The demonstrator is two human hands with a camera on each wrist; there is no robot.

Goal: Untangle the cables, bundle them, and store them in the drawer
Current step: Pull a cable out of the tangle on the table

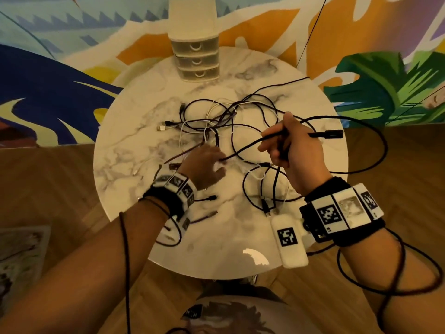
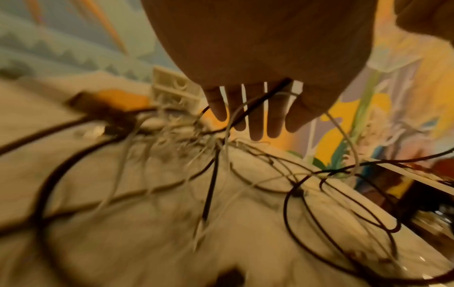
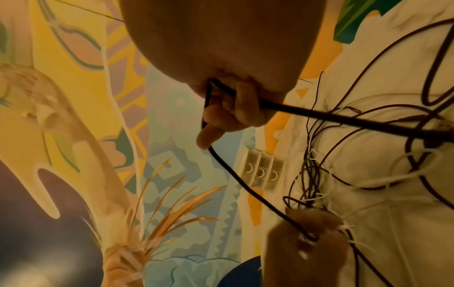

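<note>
while the head view shows the right hand (image 1: 292, 145) curled round a thick black cable (image 1: 325, 134) above the marble table (image 1: 134, 131), only the left wrist view shows the left hand's (image 2: 258, 108) straight fingers threaded among tangled cables (image 1: 216, 126); the drawer unit (image 1: 196, 61) stands behind.

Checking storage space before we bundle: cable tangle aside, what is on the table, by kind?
Drawers in the small unit: 3
White tagged box: 1
Total: 4
The cable tangle is too knotted to count.
</note>
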